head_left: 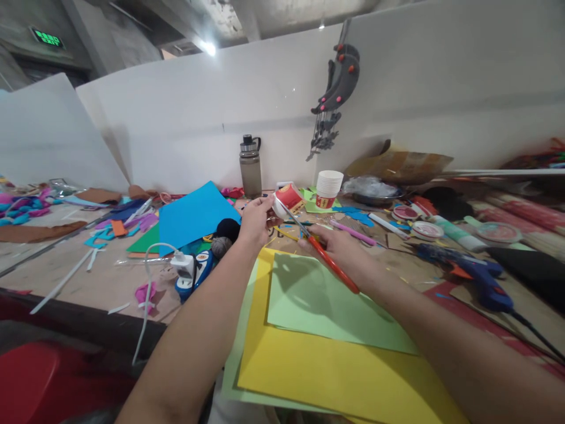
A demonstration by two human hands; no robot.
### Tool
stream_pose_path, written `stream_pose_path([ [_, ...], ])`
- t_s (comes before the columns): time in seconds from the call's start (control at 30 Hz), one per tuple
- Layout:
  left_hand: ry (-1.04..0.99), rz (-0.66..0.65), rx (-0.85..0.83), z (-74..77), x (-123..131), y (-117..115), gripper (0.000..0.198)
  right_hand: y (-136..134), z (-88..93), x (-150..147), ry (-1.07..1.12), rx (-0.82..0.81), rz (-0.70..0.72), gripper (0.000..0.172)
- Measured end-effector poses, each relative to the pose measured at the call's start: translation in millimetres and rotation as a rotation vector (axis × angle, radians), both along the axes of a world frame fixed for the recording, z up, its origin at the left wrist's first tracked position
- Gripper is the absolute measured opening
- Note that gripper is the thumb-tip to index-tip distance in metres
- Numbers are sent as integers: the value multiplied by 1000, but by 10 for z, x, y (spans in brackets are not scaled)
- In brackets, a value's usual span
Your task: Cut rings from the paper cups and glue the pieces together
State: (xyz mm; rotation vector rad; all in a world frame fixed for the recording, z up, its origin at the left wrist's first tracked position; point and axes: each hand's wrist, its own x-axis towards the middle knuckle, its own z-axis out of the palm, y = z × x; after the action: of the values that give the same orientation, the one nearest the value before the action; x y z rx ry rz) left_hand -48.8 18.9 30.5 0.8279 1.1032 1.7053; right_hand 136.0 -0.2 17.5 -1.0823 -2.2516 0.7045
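A red and white paper cup (292, 197) is tipped on its side above the table, with my left hand (256, 222) closed on its rim side. My right hand (329, 240) grips a pair of scissors with red handles (332, 268). The metal blades reach up to the cup's white rim, and I cannot tell how far they cut into it. Below both hands lie light green sheets (318, 300) on a larger yellow sheet (282, 365).
A stack of paper cups (329, 187) stands behind, near a grey bottle (251, 168). At left are a blue sheet (194, 218) and a power strip with a white plug (184, 265). A blue glue gun (485, 280) lies at right among tape rolls and scraps.
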Motion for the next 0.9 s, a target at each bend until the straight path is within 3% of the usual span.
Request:
stream_pose_path([
  [0.37, -31, -2, -6, 42, -52, -19, 27, 23, 13, 33, 11, 50, 73, 29],
  [0.43, -28, -7, 13, 24, -46, -12, 29, 4, 22, 26, 39, -10, 67, 28],
  [0.67, 93, -57, 134, -79, 58, 8, 29, -117, 72, -24, 296, -481, 15, 39],
  [0.9, 251, 113, 39, -17, 35, -34, 23, -147, 130, -8, 251, -495, 56, 36],
])
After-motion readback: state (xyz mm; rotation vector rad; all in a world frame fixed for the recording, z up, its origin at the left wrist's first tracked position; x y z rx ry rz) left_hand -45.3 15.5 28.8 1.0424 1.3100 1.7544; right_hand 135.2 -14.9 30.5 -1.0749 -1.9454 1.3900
